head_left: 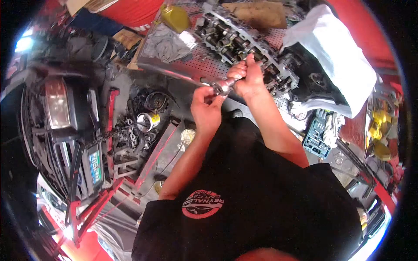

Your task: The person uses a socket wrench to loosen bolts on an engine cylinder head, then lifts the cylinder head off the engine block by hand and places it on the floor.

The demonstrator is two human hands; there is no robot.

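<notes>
My right hand is closed round one end of a shiny metal tool with a rounded head, its thumb pointing up. At the other end, the fingers of my left hand pinch the head. The tool's exact kind is hard to make out. Both hands are above the near edge of a perforated metal bench top. Just beyond the right hand lies an engine cylinder head, its valve train exposed, stretching diagonally across the bench.
On the bench are a yellow-green jug, a grey rag and white sheeting. A teal socket case sits to the right. Leftward are a red stand, a paint can and a car front.
</notes>
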